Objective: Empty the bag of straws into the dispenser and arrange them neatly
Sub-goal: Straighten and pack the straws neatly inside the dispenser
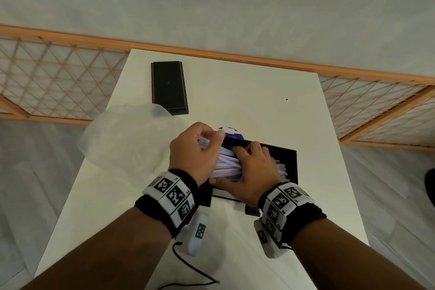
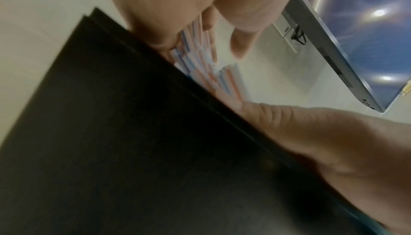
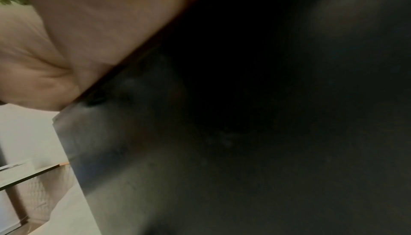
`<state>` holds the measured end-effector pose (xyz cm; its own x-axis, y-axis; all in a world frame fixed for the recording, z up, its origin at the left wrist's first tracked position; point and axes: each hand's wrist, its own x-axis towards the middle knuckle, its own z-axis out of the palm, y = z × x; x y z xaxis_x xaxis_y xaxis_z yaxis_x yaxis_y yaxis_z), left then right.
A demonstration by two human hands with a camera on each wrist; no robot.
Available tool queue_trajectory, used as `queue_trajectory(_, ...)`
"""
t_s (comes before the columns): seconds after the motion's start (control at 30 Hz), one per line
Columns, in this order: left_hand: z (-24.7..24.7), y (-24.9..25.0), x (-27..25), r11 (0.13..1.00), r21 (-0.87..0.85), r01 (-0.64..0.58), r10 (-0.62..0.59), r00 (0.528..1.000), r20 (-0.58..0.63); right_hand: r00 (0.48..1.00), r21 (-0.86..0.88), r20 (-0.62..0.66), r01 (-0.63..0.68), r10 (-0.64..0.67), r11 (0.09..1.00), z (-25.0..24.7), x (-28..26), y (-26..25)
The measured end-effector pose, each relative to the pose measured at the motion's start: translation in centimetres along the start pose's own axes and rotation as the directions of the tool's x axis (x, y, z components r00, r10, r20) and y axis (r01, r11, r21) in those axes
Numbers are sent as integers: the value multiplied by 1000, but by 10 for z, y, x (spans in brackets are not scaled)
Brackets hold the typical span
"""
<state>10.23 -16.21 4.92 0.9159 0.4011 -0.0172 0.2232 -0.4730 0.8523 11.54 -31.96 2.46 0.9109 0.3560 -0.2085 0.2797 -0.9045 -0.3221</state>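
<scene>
A bundle of pink, blue and white striped straws [image 1: 227, 165] lies slanted across the open top of the black dispenser box [image 1: 290, 162] in the middle of the white table [image 1: 235, 92]. My left hand [image 1: 207, 146] grips the bundle's left end, which sticks out past the box. My right hand [image 1: 244, 167] grips the middle, fingers over the top and thumb underneath. In the left wrist view the straws [image 2: 200, 66] show above the dispenser's dark wall [image 2: 133, 151]. The right wrist view is mostly filled by that dark wall [image 3: 244, 133]. The clear plastic bag [image 1: 127, 139] lies crumpled at the left.
A flat black lid [image 1: 169, 87] lies at the back left of the table. A purple round item [image 1: 230, 133] peeks out behind the dispenser. A black cable [image 1: 188, 263] trails on the near table. A wooden lattice railing [image 1: 58, 82] runs behind the table.
</scene>
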Motion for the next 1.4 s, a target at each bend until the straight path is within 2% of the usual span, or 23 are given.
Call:
queue_trajectory(0.13,-3,-5,4,1000,20,5,-4,998,-68,999,58,49,-11,8,998,2,3,0)
queue_trajectory(0.27,-8,-2,10,993,-106,46,-62,987,-151,1000,11,10,27,-27,1000,-2,4,-14)
queue_trajectory(0.33,-8,-2,12,991,-128,40,-53,993,-107,1000,-31,2,-3,3,1000,-3,3,-22)
queue_trajectory(0.47,-5,-8,7,990,86,-113,110,993,38,993,-89,46,-102,107,991,-9,0,-22)
queue_trajectory(0.5,-6,-8,6,994,67,-87,83,994,66,988,-87,98,-113,122,990,-12,-1,-18)
queue_trajectory(0.53,-7,-8,5,1000,13,-11,10,994,108,980,-86,149,-119,131,989,-15,-2,-14)
queue_trajectory(0.6,-9,-9,3,973,-125,193,-159,957,241,972,-106,197,-107,127,989,-19,-4,-8)
queue_trajectory(0.63,-9,-8,2,962,-143,233,-184,939,289,973,-124,201,-89,113,988,-19,-6,-8)
queue_trajectory(0.73,-8,-10,1,980,-90,177,-138,933,331,981,-187,190,-11,47,982,-17,-9,-16)
queue_trajectory(0.83,0,-20,7,989,103,110,-138,935,325,982,-210,183,-12,51,978,-16,-11,-20)
queue_trajectory(0.9,3,-22,6,970,224,92,-168,922,350,971,-191,226,-32,76,981,-17,-11,-17)
queue_trajectory(0.97,4,-23,4,963,254,94,-181,921,344,952,-180,292,-45,96,983,-19,-11,-16)
queue_trajectory(1.07,5,-22,1,972,208,107,-163,948,272,939,-212,333,-15,87,977,-20,-12,-15)
queue_trajectory(1.17,1,-15,1,962,244,124,-177,961,211,937,-192,346,13,55,981,-18,-11,-14)
queue_trajectory(1.23,-7,-4,2,970,239,44,-67,994,88,928,-162,370,11,50,987,-19,-10,-13)
queue_trajectory(1.27,-13,6,3,977,211,-12,8,1000,23,919,-155,390,6,56,988,-21,-9,-12)
queue_trajectory(1.3,-19,18,6,981,185,-57,56,998,7,907,-149,416,-3,66,989,-24,-8,-11)
queue_trajectory(1.33,-25,29,8,981,173,-92,82,995,61,894,-144,443,-10,74,990,-28,-8,-11)
queue_trajectory(1.37,-29,36,10,973,187,-134,101,979,178,882,-140,465,-12,76,990,-32,-7,-10)
queue_trajectory(1.4,-31,42,11,953,227,-203,117,932,343,873,-141,481,-10,78,990,-36,-7,-8)
